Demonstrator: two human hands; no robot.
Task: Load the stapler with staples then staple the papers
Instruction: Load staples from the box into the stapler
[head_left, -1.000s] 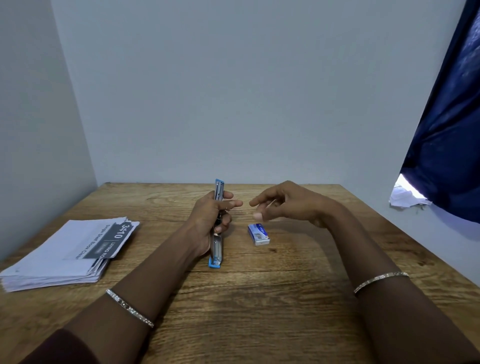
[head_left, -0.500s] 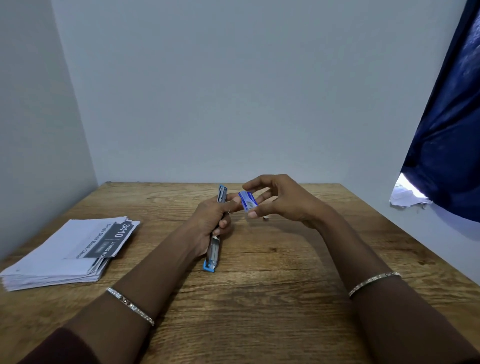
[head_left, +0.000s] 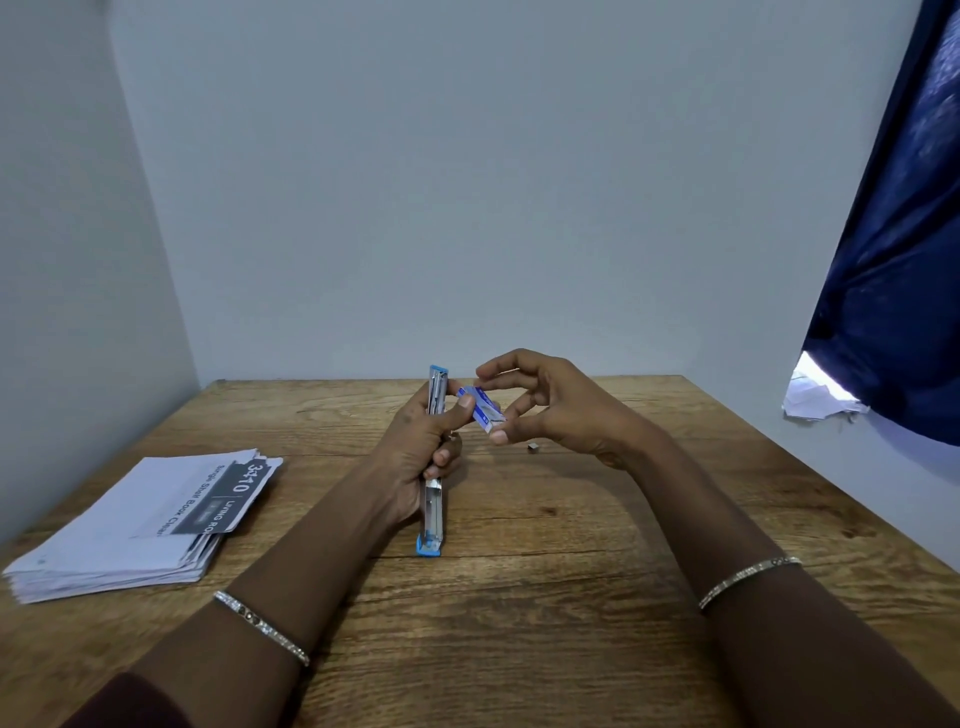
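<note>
Within right grip (head_left: 561, 410), staple box (head_left: 485, 411)

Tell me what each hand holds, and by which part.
The left hand grips the opened stapler round its middle. The right hand pinches the staple box at its near end; the left thumb touches its far end.

The left hand (head_left: 415, 444) hides the middle of the opened stapler (head_left: 432, 514). A tiny grey object (head_left: 532, 446) on the table (head_left: 519, 623) cannot be identified.
</note>
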